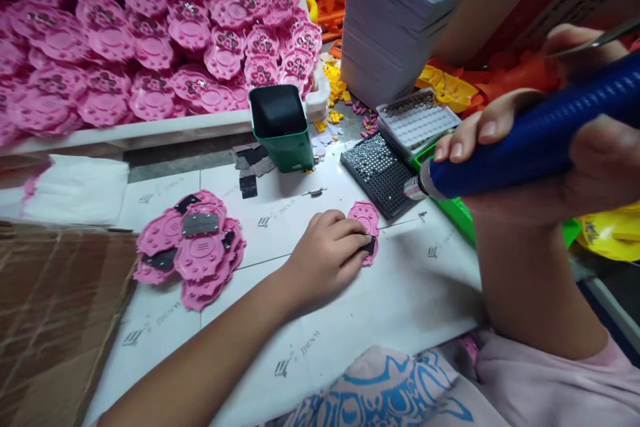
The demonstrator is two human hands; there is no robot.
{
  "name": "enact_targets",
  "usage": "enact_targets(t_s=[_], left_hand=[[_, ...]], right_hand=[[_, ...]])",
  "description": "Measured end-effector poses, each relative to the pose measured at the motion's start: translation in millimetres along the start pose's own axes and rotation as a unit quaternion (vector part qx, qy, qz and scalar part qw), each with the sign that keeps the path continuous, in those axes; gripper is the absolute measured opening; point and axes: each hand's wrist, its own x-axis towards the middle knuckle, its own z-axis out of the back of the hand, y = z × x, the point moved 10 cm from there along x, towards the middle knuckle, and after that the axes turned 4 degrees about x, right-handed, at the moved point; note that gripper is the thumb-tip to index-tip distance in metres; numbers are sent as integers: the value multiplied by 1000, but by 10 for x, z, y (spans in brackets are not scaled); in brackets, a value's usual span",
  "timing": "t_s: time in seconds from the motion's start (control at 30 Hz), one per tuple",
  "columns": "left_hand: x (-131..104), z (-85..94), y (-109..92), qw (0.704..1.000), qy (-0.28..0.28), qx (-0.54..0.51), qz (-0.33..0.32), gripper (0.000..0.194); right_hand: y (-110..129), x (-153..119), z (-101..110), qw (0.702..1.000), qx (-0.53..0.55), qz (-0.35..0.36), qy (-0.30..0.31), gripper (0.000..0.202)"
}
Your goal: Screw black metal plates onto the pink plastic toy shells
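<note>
On the white table sheet, my left hand (330, 250) has its fingers over a pink plastic part (364, 213), pressing a small black piece (369, 245) against its lower half. Raised at the right, my right hand (505, 127) is wrapped round a blue electric screwdriver (520, 140). Its metal tip points at the black screw tray (376, 167), whose many holes carry small shiny screws. A pile of pink parts (203, 250), some with black pieces on them, lies to the left of my left hand.
A big white tray (165, 123) of pink parts fills the back left. Behind the sheet stand a green container (287, 147) and a tall stack of white trays (385, 33). A cardboard box (55, 320) borders the left, and a green tray (463, 220) sits under my right forearm.
</note>
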Motion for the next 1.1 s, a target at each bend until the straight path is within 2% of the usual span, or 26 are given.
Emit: enact_targets(t_s=[0.1,0.2,0.4,0.63,0.8,1.0,1.1], left_hand=[[3,7,-7,1000,3,0,-3,22],[6,15,-27,1000,5,6,-9,20],[0,7,-39,1000,10,19,-20,19],[21,4,-41,1000,16,10,-20,17],[41,5,-50,1000,26,4,-17,19],[35,-27,-27,999,41,-2,-5,20],[33,-52,-9,999,53,-2,6,22]], right_hand=[[39,-161,-48,998,37,-22,49,42],[-38,-334,-106,994,74,-35,77,42],[-120,-540,-87,997,70,-16,33,39],[-136,-600,-162,997,57,-37,48,42],[-243,-632,-138,993,35,-100,56,39],[-271,-645,-123,991,37,-101,84,43],[-276,-654,-138,991,36,-110,61,42]])
